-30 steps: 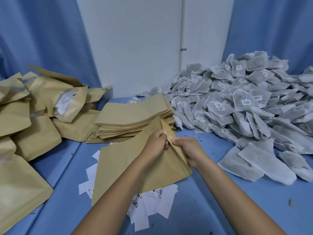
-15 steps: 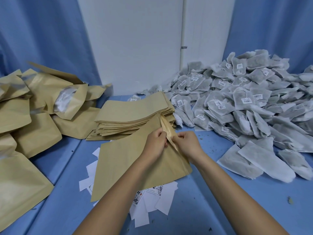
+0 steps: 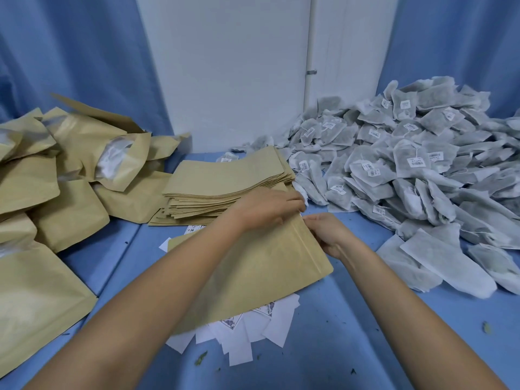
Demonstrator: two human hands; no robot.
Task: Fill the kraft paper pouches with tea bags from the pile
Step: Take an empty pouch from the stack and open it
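Nearest, under both forearms, white paper slips (image 3: 242, 342) lie scattered on the blue table (image 3: 351, 333). On them lies a flat kraft pouch (image 3: 261, 266), its long axis running from near-left to far-right, its seamed mouth end toward the right hand (image 3: 327, 235). That hand pinches the mouth edge, fingers curled. The left hand (image 3: 267, 206) rests palm down on the pouch's far corner, fingers stretched together. Just beyond the left hand sits a stack of empty pouches (image 3: 228, 184). Right of both hands spreads the tea bag pile (image 3: 408, 170); far left of them lie filled pouches (image 3: 56, 175).
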